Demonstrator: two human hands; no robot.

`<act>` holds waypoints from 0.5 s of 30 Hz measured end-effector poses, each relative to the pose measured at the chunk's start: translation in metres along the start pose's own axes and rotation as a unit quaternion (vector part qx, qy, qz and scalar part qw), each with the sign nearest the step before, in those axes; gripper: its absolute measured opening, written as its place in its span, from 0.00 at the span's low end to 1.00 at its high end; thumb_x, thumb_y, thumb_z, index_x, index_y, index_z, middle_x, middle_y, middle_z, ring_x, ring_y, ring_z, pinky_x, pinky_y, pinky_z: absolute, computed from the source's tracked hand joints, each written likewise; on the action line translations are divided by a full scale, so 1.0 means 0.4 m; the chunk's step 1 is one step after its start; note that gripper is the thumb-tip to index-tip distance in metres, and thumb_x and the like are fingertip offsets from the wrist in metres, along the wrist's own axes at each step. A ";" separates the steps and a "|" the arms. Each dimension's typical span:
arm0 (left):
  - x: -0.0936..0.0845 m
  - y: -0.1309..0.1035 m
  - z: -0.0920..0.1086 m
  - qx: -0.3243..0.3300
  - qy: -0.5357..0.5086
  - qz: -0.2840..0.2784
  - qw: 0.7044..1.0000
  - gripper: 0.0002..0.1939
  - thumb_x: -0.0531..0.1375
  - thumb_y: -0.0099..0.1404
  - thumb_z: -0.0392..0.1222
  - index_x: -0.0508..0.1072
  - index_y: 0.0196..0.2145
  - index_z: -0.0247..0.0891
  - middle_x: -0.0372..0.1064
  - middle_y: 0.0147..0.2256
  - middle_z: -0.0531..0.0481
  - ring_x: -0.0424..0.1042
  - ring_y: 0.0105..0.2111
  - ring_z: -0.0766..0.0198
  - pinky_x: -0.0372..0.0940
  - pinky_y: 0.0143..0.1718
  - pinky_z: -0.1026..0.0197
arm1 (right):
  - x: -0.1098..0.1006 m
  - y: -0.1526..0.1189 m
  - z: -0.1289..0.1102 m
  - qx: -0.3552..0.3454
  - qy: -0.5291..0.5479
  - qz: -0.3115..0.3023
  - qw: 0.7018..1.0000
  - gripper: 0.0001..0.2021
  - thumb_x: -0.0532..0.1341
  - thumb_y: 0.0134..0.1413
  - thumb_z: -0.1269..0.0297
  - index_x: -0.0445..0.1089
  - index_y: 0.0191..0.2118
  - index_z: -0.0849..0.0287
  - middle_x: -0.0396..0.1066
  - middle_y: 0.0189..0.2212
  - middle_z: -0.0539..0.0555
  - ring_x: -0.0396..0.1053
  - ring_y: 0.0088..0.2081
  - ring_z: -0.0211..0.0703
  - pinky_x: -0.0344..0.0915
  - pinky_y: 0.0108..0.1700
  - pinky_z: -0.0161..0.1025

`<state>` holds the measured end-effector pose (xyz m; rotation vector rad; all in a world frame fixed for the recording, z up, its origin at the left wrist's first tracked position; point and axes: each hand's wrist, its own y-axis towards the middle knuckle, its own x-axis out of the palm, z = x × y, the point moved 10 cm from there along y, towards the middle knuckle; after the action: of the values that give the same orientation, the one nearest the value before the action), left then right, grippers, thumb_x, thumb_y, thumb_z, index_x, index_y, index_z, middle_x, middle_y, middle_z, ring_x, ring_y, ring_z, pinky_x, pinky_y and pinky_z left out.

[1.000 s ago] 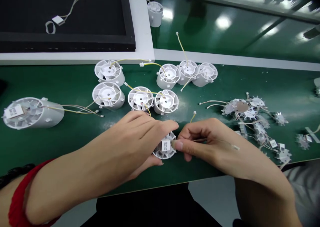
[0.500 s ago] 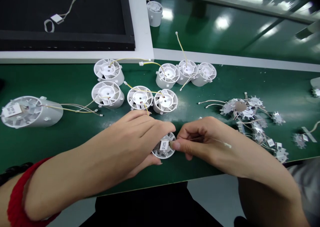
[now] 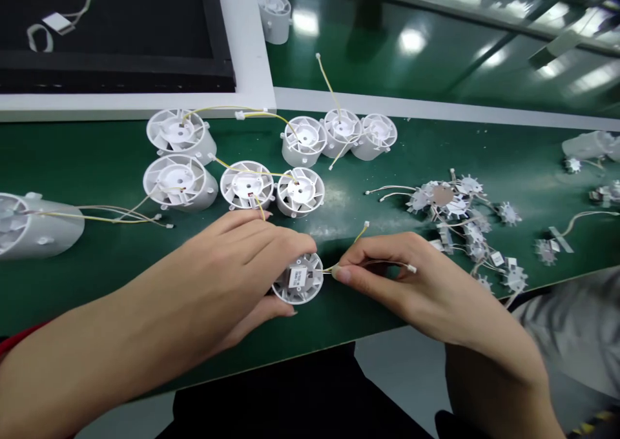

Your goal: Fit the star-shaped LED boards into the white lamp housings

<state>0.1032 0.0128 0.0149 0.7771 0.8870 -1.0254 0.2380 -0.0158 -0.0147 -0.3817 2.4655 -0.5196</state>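
Note:
My left hand [image 3: 259,258] is wrapped round a white fan housing [image 3: 310,290], its open end turned up toward me. Inside that housing sits a square white label [image 3: 297,277] with small print. Thumb and fingers of my right hand [image 3: 368,261] pinch the thin yellow and white wires [image 3: 329,270] that come out of the housing's right side. One wire end with a white connector [image 3: 367,224] sticks up above the right hand; another connector [image 3: 411,268] lies across the palm side. Just beyond my left fingers stands another fan housing [image 3: 247,186] with a short yellow wire.
Several white fan housings [image 3: 307,141] with wires stand behind my hands. A larger white cylinder [image 3: 53,226] lies at the left. To the right is a pile of bladed fan parts [image 3: 465,206] with wires. A black, white-edged tray [image 3: 145,74] fills the back left.
My right hand has drawn back slightly from the housing, and wires now stretch between them. A yellow wire end now shows above it. The whole view has shifted, so things appear further left.

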 end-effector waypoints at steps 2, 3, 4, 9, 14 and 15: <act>0.000 0.003 0.000 0.006 -0.003 0.002 1.000 0.29 0.73 0.58 0.34 0.65 0.53 0.40 0.75 0.43 0.54 0.77 0.42 0.53 0.65 0.54 0.47 | 0.010 -0.006 0.002 -0.014 0.008 -0.008 1.000 0.13 0.62 0.69 0.60 0.78 0.32 0.57 0.77 0.28 0.48 0.67 0.29 0.37 0.60 0.30 0.35; 0.000 0.004 0.000 0.009 -0.007 0.002 1.000 0.26 0.71 0.60 0.36 0.66 0.52 0.40 0.76 0.44 0.54 0.77 0.42 0.54 0.65 0.54 0.47 | 0.015 -0.009 0.003 -0.019 0.010 -0.010 1.000 0.13 0.62 0.69 0.60 0.78 0.33 0.57 0.78 0.29 0.49 0.68 0.29 0.37 0.61 0.30 0.36; 0.000 0.006 0.001 0.012 -0.011 0.002 1.000 0.23 0.69 0.62 0.36 0.66 0.52 0.40 0.76 0.44 0.54 0.77 0.42 0.54 0.66 0.54 0.48 | 0.020 -0.009 0.003 -0.023 0.011 -0.011 1.000 0.13 0.63 0.69 0.60 0.78 0.33 0.57 0.78 0.29 0.49 0.69 0.30 0.37 0.61 0.31 0.36; -0.001 0.002 -0.001 0.016 -0.007 0.011 1.000 0.12 0.56 0.75 0.37 0.66 0.54 0.40 0.78 0.47 0.52 0.79 0.45 0.56 0.65 0.59 0.48 | 0.023 0.001 0.006 -0.014 -0.011 0.002 1.000 0.12 0.62 0.70 0.61 0.80 0.34 0.56 0.80 0.30 0.48 0.73 0.31 0.38 0.62 0.32 0.37; -0.015 -0.024 0.014 0.054 0.025 0.048 0.997 0.17 0.55 0.75 0.30 0.66 0.59 0.39 0.75 0.55 0.50 0.72 0.57 0.61 0.50 0.73 0.54 | -0.074 -0.065 0.005 -0.027 -0.121 0.108 0.986 0.09 0.67 0.66 0.53 0.80 0.43 0.51 0.81 0.36 0.51 0.77 0.35 0.46 0.69 0.36 0.41; -0.024 -0.030 0.021 0.062 0.041 0.065 0.995 0.19 0.56 0.75 0.28 0.67 0.60 0.39 0.73 0.57 0.49 0.69 0.61 0.61 0.47 0.75 0.54 | -0.101 -0.095 -0.005 -0.054 -0.137 0.154 0.977 0.12 0.67 0.65 0.51 0.78 0.47 0.51 0.81 0.41 0.53 0.78 0.39 0.50 0.71 0.39 0.43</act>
<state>0.0916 0.0052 0.0256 0.9748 0.8362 -0.9468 0.2745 -0.0334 0.0235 -0.1005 2.2315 -0.1897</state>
